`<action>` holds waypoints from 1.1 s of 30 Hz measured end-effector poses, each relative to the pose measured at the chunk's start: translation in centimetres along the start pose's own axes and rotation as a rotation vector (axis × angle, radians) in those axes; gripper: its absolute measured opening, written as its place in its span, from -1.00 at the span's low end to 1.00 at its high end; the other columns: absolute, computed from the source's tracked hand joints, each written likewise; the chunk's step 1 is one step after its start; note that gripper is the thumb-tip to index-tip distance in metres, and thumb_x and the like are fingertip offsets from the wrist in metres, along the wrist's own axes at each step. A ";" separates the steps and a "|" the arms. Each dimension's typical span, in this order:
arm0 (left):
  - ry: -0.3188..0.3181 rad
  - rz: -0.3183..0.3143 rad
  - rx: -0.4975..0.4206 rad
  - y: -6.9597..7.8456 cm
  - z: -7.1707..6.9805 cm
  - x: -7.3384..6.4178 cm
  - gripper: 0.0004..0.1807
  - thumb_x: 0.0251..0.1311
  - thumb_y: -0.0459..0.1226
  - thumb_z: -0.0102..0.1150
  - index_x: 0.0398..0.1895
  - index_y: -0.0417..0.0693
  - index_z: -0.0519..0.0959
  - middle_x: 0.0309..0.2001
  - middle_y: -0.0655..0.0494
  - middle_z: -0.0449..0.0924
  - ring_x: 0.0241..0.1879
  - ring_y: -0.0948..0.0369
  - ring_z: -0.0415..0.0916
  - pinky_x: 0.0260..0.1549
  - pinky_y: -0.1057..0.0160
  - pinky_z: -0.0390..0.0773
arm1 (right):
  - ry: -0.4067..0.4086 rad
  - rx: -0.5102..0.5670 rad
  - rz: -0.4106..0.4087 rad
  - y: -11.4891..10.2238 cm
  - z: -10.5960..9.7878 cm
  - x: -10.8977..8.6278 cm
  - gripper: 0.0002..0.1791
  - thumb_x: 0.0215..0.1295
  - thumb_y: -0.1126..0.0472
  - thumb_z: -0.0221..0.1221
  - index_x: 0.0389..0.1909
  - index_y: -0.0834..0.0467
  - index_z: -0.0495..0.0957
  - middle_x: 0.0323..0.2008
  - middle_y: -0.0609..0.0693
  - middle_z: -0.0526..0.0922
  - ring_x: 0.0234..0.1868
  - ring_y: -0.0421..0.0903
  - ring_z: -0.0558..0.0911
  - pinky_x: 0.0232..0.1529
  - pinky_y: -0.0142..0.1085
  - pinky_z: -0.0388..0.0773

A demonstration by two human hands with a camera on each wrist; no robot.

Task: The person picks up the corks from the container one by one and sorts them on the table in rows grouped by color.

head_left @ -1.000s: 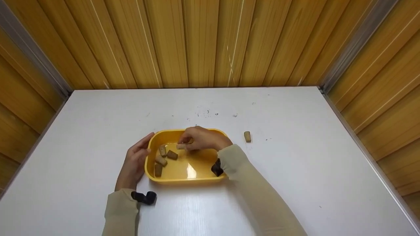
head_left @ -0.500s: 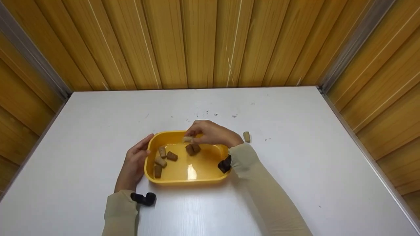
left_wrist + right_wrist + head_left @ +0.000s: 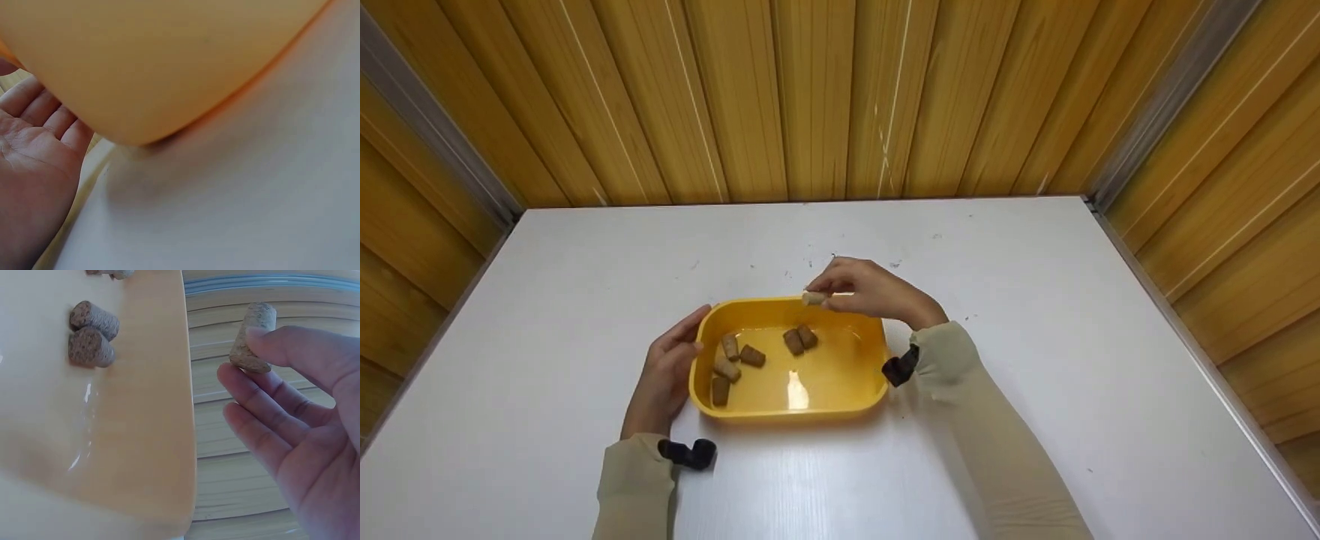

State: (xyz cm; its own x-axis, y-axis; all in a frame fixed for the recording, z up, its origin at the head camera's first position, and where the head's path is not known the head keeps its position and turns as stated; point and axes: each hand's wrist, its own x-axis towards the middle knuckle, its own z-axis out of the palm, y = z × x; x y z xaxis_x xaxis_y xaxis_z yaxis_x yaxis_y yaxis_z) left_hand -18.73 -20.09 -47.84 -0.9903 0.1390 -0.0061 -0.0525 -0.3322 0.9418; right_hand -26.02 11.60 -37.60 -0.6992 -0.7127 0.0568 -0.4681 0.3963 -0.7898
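A yellow plastic tray (image 3: 825, 414) stands on the table in the head view. My left hand (image 3: 664, 367) rests against its left outer side; in the left wrist view the fingers (image 3: 42, 109) lie fairly straight along the tray wall. Over the far rim, my right hand (image 3: 881, 291) pinches a pale tapered cork (image 3: 253, 340) between thumb and fingertips. Two darker corks (image 3: 800, 340) lie side by side inside, toward the back. At the tray's left end lie several more, including a brown cork (image 3: 752, 355) and a pale cork (image 3: 727, 368).
The white table (image 3: 585, 300) extends around the tray, with small dark marks behind it. Wood-patterned panels (image 3: 810, 97) stand along the back and both sides. A dark wrist camera (image 3: 901, 366) sits close to the tray's right rim.
My right hand has lifted the pale cork from inside the tray up and back to the far rim, uncovering two darker corks. The cork on the table is now hidden behind it. My left hand stays put.
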 end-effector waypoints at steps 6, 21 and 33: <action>0.008 0.001 -0.015 -0.1 0.0 0.1 -0.35 0.21 -0.54 -0.29 0.44 -0.23 0.15 0.45 -0.03 0.17 0.37 0.26 0.26 0.29 0.35 0.34 | 0.069 0.006 -0.012 0.9 -0.8 -1.2 -0.70 0.27 0.27 0.19 0.02 0.15 0.63 -0.05 0.05 0.57 -0.01 -0.06 0.56 0.25 -0.21 0.49; 0.005 -0.004 -0.030 -0.3 -0.1 0.2 -0.34 0.20 -0.55 -0.28 0.44 -0.25 0.13 0.45 -0.05 0.16 0.36 0.26 0.27 0.29 0.35 0.35 | 0.267 0.090 0.043 4.0 -2.0 -4.7 -0.66 0.22 0.29 0.24 0.03 0.25 0.60 -0.02 0.17 0.55 -0.03 0.00 0.55 0.15 -0.18 0.57; 0.011 -0.015 0.003 -0.3 -0.2 0.1 -0.34 0.21 -0.53 -0.28 0.44 -0.18 0.18 0.45 0.02 0.19 0.37 0.26 0.25 0.27 0.35 0.37 | 0.368 0.109 0.120 7.1 -2.9 -7.7 -0.62 0.22 0.16 0.26 0.05 0.17 0.60 0.03 0.05 0.57 0.03 -0.07 0.60 0.06 -0.40 0.59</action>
State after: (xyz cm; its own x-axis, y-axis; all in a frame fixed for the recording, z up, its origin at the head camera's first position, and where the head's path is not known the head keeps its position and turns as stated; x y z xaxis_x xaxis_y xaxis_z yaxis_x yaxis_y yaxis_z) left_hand -18.85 -20.10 -48.21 -0.9907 0.1336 -0.0237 -0.0667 -0.3271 0.9426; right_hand -25.54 21.61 -41.86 -0.9013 -0.4027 0.1595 -0.3252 0.3861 -0.8632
